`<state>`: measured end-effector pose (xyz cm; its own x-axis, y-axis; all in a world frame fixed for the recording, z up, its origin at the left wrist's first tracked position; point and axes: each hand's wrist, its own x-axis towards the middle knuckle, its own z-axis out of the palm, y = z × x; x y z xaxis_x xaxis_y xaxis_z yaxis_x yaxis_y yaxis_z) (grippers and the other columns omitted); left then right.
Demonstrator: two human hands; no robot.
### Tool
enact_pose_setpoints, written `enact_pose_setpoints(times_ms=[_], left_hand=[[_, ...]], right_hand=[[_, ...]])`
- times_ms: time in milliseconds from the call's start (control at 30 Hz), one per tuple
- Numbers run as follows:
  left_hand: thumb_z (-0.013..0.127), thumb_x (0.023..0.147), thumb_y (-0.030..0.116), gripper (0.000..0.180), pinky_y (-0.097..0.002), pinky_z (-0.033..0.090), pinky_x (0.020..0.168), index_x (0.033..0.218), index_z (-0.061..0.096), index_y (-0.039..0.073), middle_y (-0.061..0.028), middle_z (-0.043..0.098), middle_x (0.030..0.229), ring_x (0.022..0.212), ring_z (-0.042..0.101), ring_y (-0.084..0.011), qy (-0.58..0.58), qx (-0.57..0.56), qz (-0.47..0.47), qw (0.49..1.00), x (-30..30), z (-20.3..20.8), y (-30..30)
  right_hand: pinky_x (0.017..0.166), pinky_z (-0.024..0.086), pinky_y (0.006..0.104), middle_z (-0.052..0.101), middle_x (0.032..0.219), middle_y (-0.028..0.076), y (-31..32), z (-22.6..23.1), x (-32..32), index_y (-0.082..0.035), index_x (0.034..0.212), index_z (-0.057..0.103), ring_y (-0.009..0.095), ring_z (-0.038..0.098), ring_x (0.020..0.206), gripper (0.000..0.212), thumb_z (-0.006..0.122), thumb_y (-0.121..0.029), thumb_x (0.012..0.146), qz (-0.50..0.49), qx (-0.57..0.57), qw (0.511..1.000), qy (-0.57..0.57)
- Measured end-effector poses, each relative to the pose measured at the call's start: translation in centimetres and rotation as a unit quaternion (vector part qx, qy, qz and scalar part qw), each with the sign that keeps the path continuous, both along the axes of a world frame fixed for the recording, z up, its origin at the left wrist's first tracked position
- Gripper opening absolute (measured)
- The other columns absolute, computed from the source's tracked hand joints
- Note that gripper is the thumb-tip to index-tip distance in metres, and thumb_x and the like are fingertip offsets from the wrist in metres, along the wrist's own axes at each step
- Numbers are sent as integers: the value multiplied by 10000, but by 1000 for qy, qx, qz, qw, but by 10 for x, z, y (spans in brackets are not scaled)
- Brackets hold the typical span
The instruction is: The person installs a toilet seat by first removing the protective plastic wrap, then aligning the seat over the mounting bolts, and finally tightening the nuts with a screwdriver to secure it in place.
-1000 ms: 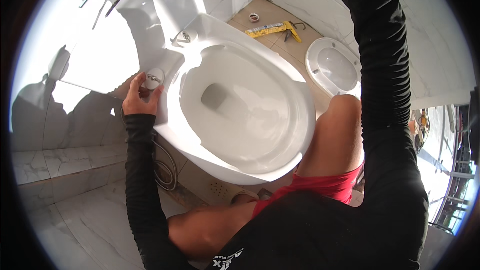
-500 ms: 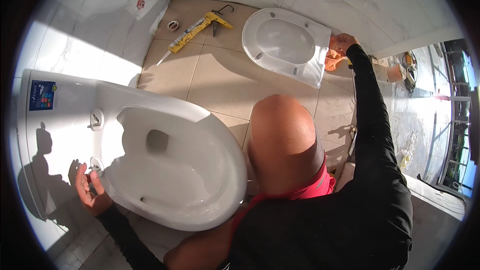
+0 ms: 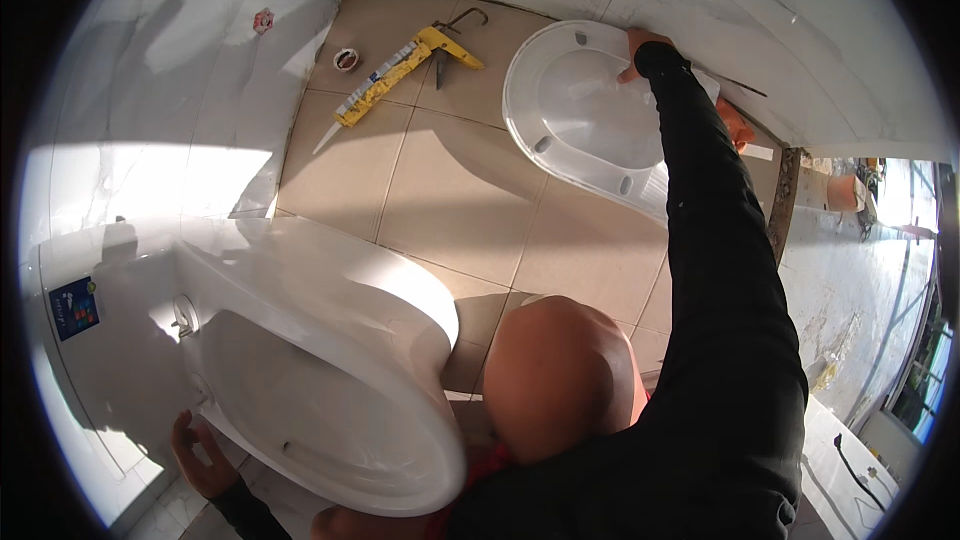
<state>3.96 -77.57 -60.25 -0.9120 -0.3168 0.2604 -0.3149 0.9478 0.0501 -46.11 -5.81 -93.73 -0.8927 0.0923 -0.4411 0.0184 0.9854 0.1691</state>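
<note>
A white toilet seat with its lid lies on the tiles at the far right. My right hand grips its far edge, with the thumb over the rim; the forearm hides part of the seat. Behind that arm, at the seat's right end, shows an orange cloth. The white toilet bowl stands at the left, with a hinge fitting on its back ledge. Near this ledge my left hand hovers, empty, its fingers loosely bent and apart.
A yellow caulking gun with a tube lies on the floor beside a small roll of tape. My bare knee is between bowl and seat. Marble-look walls bound the far side; an orange-pink container stands at the right.
My right hand has left the orange cloth and moved left to the seat's far edge. My left hand has dropped lower beside the bowl. The whole view has shifted.
</note>
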Motion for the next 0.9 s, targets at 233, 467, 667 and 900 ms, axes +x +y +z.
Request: enact_pose_setpoints(times_ms=[233,467,667,900], left_hand=[[632,995,63,343,-340,507,878,1334,608,15,-105,704,1211,944,618,-186,-5,1,16,1000,24,10,6],[649,984,80,355,-333,504,912,1330,607,16,-108,704,1207,937,613,-182,60,75,12,995,20,-1,6],[815,865,182,377,-338,524,833,1170,643,42,-138,711,1175,923,645,-216,120,282,-135,942,-4,-7,59],[837,820,515,920,-432,515,1019,1452,438,-21,-257,553,1419,1257,607,-351,188,442,-210,851,-7,19,98]], right_hand=[[984,548,428,659,1300,155,-19,30,-15,-47,1346,541,330,651,1181,838,886,-358,648,55,56,995,-58],[882,580,447,631,1203,88,-60,203,88,-75,1243,556,280,626,1140,725,843,-429,679,167,120,955,216],[822,577,491,677,1124,126,-86,398,179,-75,1198,584,358,686,1012,656,839,-391,682,158,66,854,492],[922,570,403,733,1167,179,-200,507,244,-62,1311,657,331,728,1044,834,869,-562,678,102,6,716,690]])
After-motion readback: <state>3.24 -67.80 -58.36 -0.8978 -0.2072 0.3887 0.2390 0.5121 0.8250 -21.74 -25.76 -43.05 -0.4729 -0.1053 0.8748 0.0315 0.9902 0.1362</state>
